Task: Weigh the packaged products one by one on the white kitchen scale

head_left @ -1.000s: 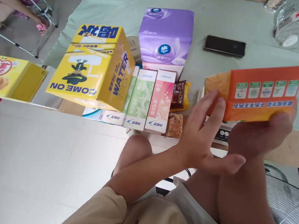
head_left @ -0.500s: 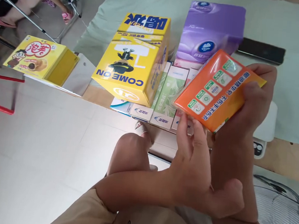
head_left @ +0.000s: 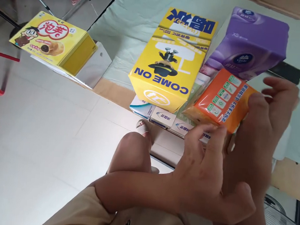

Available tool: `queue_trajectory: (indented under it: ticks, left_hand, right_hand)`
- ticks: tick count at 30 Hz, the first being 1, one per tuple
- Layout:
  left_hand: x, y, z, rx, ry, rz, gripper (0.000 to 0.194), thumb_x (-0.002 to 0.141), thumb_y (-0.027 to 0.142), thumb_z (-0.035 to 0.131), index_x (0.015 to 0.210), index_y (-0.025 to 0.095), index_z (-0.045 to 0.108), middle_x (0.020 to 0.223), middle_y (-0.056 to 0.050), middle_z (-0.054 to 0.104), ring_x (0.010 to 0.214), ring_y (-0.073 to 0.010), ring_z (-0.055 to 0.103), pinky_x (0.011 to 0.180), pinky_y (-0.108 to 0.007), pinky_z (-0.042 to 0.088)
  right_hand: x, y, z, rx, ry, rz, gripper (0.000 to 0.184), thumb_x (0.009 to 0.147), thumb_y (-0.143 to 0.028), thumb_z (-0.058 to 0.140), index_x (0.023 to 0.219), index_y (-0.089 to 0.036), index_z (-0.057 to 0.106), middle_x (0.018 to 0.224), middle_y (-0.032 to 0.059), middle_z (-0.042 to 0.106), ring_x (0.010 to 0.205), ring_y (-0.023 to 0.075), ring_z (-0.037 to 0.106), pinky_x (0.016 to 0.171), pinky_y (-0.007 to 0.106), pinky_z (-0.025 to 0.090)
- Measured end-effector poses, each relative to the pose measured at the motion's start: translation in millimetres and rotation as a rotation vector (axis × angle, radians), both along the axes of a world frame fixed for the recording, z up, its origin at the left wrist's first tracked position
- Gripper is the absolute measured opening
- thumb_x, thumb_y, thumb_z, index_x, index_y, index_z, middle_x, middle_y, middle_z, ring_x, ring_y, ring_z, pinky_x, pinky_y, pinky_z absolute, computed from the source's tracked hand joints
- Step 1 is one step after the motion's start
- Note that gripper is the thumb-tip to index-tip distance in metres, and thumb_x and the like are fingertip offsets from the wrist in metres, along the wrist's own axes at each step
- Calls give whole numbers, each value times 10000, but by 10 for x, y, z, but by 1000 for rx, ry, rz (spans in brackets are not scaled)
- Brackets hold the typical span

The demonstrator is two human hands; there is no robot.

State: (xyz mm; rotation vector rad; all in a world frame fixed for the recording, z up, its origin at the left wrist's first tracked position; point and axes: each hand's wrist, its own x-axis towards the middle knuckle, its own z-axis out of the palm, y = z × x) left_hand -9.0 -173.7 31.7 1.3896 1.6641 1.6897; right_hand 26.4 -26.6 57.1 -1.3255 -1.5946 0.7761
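Head view shows the orange pack (head_left: pixel 218 95) over the slim boxes (head_left: pixel 164 118), right of the yellow COME ON box (head_left: pixel 167 63) and just in front of the purple tissue pack (head_left: pixel 256 43). The left hand (head_left: pixel 200 169) lays 2 fingertips at the orange pack's near edge, thumb spread wide, while the right hand (head_left: pixel 269 114) stands wide at its right end, though I cannot tell whether that thumb touches it

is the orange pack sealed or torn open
It looks sealed: wrapping covers the visible sides of the orange pack with no tear showing. Its underside and the corner behind the right hand are hidden.
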Motion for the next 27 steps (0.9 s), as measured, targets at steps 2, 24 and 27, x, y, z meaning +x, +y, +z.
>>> queue_trajectory:
  ticks: [2, 24, 27]
  left_hand:
    - [-51, 42, -16, 57, 26, 18, 1008, 805, 371, 688, 1669, 166, 210, 1389, -217, 495, 1405, -416, 476, 1152, -587, 564]
    - [-82, 292, -111, 122, 46, 211, 671, 830, 338, 601, 1443, 138, 415, 1274, -187, 557, 1270, -326, 557, 1033, -521, 602]
    - [-135, 286, -108, 143, 71, 205, 579, 864, 340, 588, 1387, 134, 452, 1225, -172, 594, 1219, -302, 588, 980, -465, 608]
  right_hand:
    - [16, -51, 42, -8, -63, -66, 244, 874, -360, 534, 1069, -329, 677, 933, 10, 577, 888, 195, 602, 878, 484, 482]
    - [-21, -58, -64, 23, 269, 81, 273, 778, -349, 532, 974, -196, 644, 643, -21, 653, 551, 138, 601, 503, 262, 384]
    - [40, -49, -85, 142, 272, 93, 174, 828, -313, 512, 863, -195, 634, 592, -27, 585, 515, 122, 558, 496, 266, 390]
